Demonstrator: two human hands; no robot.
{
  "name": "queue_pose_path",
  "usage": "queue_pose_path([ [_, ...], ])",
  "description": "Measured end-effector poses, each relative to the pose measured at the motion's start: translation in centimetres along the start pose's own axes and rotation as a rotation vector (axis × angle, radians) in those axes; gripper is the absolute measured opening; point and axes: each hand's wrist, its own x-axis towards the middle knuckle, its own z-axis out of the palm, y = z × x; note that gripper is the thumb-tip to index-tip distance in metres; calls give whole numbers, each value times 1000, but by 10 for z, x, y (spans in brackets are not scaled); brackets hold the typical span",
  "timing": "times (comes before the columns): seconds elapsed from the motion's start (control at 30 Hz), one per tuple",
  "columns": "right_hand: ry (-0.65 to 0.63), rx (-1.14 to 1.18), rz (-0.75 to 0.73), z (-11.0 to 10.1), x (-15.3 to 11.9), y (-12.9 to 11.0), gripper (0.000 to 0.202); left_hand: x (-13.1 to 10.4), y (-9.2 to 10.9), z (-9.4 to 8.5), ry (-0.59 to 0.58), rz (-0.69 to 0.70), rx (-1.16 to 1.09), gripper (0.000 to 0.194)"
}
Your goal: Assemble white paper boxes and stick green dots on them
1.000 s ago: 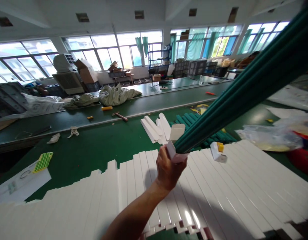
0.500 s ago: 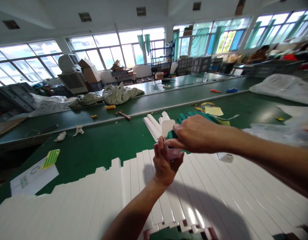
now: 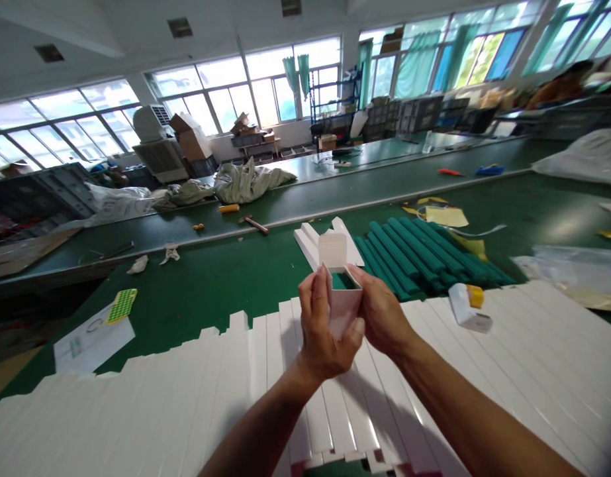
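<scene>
My left hand [image 3: 321,331] is wrapped around the left side and front of a white carton [image 3: 345,308]. The carton's lid flap stands up at the far side, and something green shows inside the open end; I cannot tell if it is content or the table behind. My right hand [image 3: 384,311] grips the carton's right edge. Beyond it, several dark green ribbed sticks [image 3: 409,252] lie in a pile to the right. Two or so white cartons [image 3: 308,245] lie just behind the flap. Long white cartons [image 3: 285,358] are laid side by side under my hands.
A small white box with a yellow item [image 3: 469,308] rests on the carton row at right. A hammer [image 3: 255,225], a yellow roll [image 3: 229,209] and crumpled cloth [image 3: 250,182] lie farther back. Paper [image 3: 94,338] is at left, plastic sheeting [image 3: 573,271] at right.
My right hand has come back from over the green sticks to the carton's right side, uncovering the pile. The carton is now between both hands, and the view has shifted slightly.
</scene>
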Motion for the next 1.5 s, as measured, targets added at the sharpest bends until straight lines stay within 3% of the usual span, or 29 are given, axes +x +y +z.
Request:
queue_pose_path([
  [0.1, 3, 64, -46, 12, 7, -6, 26, 12, 0, -3, 107, -128, -159, 47],
  [0.17, 74, 15, -102, 18, 12, -9, 26, 22, 1, -2, 196, -195, -203, 32],
  [0.3, 188, 0, -170, 23, 18, -8, 24, 38, 3, 3, 261, -299, -316, 22],
  [0.47, 162, 123, -226, 25, 22, -1, 20, 38, 1, 7, 336, -331, -449, 21],
  [0.63, 76, 133, -379, 16, 17, 9, 33, 36, -11, -10, 172, -13, -121, 46],
  [0.83, -42, -92, -360, 5, 11, 15, 42, 56, -12, -41, -87, 179, 66, 28],
  [0.97, -15, -144, -426, 9, 14, 18, 34, 67, -11, -52, -155, 173, 60, 28],
  [1.33, 89, 80, -328, 13, 17, 31, 28, 75, -3, -53, -177, 68, 10, 24],
  [1.5, -84, -123, -410, 9, 10, 28, 49, 79, 1, -61, -265, 106, 95, 24],
])
